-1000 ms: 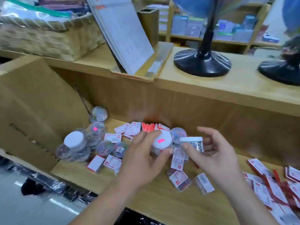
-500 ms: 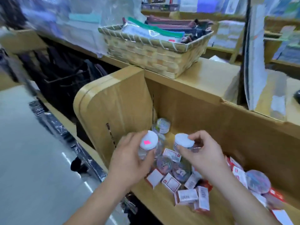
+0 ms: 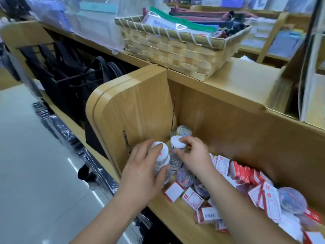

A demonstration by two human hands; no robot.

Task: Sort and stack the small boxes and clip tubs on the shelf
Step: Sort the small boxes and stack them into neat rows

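My left hand grips a clear clip tub with a white lid and a pink sticker, held over other tubs at the left end of the wooden shelf. My right hand pinches a second white-lidded tub just to its right. Another clear tub of coloured clips stands in the back corner. Small red-and-white boxes lie scattered along the shelf to the right, mixed with round tubs.
A tall wooden side panel closes the shelf's left end. On the ledge above sits a woven basket full of pouches. Black bags hang to the left over a shiny floor.
The view swung left from the globe stands to the shelf's left end. Both hands carried their tubs left toward the corner, and the left hand's tub now sits lower on the stack.
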